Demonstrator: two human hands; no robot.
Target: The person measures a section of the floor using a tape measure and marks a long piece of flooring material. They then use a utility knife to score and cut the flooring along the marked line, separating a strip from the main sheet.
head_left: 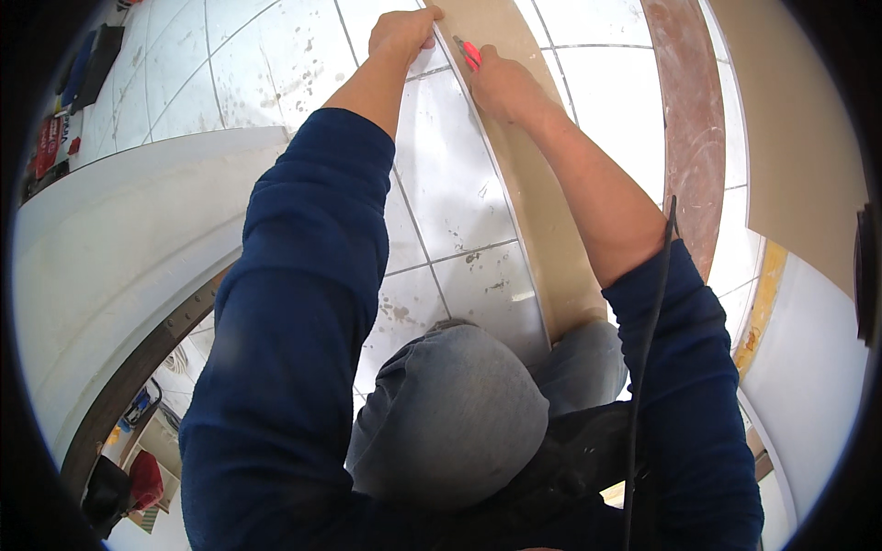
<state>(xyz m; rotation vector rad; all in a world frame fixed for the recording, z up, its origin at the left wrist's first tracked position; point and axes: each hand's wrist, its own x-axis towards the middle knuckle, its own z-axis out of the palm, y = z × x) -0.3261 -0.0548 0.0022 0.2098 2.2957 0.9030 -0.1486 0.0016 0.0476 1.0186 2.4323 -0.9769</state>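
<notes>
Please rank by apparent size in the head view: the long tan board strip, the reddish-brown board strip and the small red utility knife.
1. Long tan board strip
2. Reddish-brown board strip, though it lies farther off, so unsure
3. Small red utility knife

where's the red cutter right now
In the head view the red cutter is top centre, gripped in the right hand against the left edge of the tan strip, just right of the left hand.

White tiled floor (450, 184) under long tan board (542, 230), reddish strip (694, 138).

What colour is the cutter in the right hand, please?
The cutter is bright pinkish red, shown in the head view.
</notes>
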